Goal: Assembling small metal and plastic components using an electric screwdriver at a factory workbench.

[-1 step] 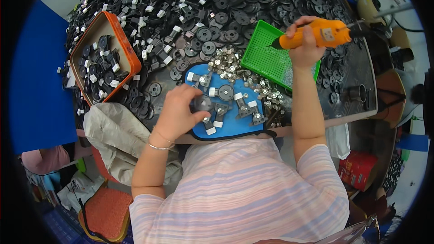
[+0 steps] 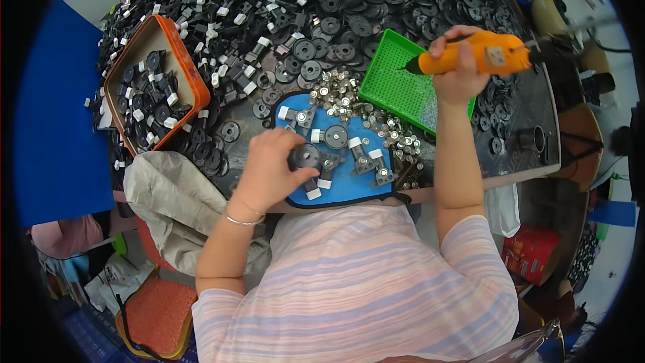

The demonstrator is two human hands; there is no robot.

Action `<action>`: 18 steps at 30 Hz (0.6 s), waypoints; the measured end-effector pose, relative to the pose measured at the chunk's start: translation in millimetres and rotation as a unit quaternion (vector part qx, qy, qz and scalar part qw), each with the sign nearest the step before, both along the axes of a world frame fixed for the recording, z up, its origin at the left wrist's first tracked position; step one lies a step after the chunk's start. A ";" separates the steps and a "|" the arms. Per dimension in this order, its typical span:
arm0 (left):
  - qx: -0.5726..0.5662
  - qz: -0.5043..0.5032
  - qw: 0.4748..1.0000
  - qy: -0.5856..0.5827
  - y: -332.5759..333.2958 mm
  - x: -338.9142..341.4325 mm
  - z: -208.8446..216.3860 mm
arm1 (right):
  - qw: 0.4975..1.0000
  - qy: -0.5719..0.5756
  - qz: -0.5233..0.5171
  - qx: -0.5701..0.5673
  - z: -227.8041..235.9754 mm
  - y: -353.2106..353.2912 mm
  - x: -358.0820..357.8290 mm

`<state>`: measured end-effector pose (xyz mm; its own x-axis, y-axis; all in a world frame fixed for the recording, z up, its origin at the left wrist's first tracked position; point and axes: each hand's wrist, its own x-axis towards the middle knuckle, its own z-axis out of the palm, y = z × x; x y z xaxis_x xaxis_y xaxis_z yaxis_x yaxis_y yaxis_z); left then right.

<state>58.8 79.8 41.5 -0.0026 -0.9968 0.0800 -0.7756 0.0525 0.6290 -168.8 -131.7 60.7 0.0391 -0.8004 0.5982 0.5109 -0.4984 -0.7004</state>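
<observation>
Over the blue mat [image 2: 342,185], my left hand [image 2: 269,165] grips a round black disc [image 2: 307,155] between thumb and fingers, above one of the black parts with white ends. Several such parts lie on the mat, among them a disc fitted to a white-ended piece [image 2: 335,136] just right of this hand. My right hand [image 2: 461,70] is wrapped round an orange electric screwdriver [image 2: 480,54], held level with its tip pointing left. That tip is above the green perforated tray [image 2: 384,86], which holds tiny screws at its right side.
A heap of black discs and white-ended parts [image 2: 228,20] covers the far table. Left stands an orange-rimmed box [image 2: 193,84] of parts. Small metal pieces [image 2: 336,94] lie between mat and tray. A metal cup [image 2: 532,138] stands at the right, a pale cloth [image 2: 175,188] hangs front left.
My left hand has shifted slightly right with the black disc. The right hand and the screwdriver have also moved a little to the right.
</observation>
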 end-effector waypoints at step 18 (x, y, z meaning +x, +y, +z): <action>-0.090 0.089 0.977 -0.174 7.9 -56.6 -17.2 | 0.961 0.037 0.273 0.024 9.5 115.1 31.3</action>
